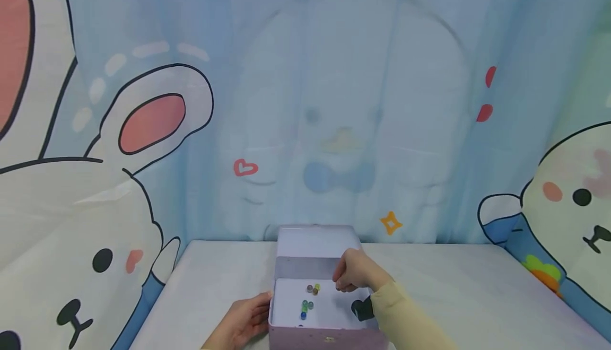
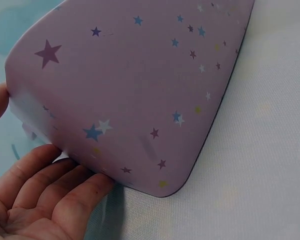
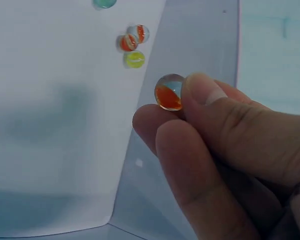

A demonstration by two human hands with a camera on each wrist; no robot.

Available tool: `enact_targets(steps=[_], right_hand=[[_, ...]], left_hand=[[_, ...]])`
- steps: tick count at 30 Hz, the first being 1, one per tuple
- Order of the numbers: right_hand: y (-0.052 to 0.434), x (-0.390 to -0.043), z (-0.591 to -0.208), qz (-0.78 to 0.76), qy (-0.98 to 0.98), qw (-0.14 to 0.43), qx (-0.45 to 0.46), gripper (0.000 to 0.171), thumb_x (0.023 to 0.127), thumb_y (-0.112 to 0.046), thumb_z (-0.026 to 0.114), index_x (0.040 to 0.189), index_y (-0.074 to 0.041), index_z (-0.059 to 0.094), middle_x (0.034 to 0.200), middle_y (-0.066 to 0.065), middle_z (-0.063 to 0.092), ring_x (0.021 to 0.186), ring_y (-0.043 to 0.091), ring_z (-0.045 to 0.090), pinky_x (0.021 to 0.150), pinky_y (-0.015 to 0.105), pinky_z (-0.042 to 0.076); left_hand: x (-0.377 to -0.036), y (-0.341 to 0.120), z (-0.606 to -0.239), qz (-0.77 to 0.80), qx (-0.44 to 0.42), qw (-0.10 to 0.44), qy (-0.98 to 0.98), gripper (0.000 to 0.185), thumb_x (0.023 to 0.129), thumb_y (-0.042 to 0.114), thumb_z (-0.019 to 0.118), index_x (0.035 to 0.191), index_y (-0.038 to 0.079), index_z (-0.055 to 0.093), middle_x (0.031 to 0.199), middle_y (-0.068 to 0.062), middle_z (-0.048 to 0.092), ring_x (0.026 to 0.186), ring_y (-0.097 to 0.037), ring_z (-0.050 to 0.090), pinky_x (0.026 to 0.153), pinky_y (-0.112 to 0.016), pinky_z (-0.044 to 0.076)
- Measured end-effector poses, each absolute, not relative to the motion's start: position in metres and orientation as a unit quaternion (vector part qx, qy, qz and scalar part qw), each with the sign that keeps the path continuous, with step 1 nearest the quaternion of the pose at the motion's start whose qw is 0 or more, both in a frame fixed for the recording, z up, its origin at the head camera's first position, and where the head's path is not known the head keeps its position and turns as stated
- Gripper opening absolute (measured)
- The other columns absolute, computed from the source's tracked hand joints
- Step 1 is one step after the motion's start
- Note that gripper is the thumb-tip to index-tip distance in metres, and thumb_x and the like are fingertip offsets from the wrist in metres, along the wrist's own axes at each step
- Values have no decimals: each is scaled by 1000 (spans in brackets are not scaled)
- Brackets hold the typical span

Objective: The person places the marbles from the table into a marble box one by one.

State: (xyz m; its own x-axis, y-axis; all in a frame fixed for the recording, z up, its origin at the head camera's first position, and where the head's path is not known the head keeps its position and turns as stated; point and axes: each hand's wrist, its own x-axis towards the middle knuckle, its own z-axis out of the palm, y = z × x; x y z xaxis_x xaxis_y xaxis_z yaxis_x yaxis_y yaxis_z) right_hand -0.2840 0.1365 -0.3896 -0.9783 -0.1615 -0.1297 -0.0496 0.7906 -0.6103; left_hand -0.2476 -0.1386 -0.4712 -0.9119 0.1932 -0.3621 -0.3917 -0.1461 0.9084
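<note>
From the head view, the left hand rests flat at 9 o'clock of the purple box, fingers loose. Left wrist view: fingers touch the starry wall. Right wrist view — the right hand pinches an orange marble (other marbles lie at 11 o'clock).

The box is lilac outside, strewn with blue, purple, white and yellow stars, and white inside; in it lie clear marbles streaked orange beside a yellow-green one, and above them a clear marble with an orange core
</note>
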Motion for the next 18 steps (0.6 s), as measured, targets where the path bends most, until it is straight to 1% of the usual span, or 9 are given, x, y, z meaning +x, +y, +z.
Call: enact_targets(steps=[3,10,18], right_hand=[[137,-286,-396,-315,943,88,-56,10,80,8,79,83,1,74,72,6,71,63,17,66,63,31,63],[138,-288,-401,-302,947,92,-55,11,80,8,80,80,-2,74,71,6,70,63,16,66,62,30,63],[142,-284,-397,-304,947,94,-50,9,81,7,79,82,0,75,71,6,69,63,16,65,63,31,63]], left_hand=[[-249,-136,-471,749,-92,195,627,69,99,32,68,141,-19,46,143,-37,53,134,-45,55,109,-52,51],[-249,-136,-470,744,-96,194,632,70,97,33,70,140,-17,48,140,-34,57,129,-41,61,106,-50,53],[-248,-136,-470,748,-87,195,628,70,98,32,69,141,-19,45,142,-35,54,132,-43,58,108,-51,52]])
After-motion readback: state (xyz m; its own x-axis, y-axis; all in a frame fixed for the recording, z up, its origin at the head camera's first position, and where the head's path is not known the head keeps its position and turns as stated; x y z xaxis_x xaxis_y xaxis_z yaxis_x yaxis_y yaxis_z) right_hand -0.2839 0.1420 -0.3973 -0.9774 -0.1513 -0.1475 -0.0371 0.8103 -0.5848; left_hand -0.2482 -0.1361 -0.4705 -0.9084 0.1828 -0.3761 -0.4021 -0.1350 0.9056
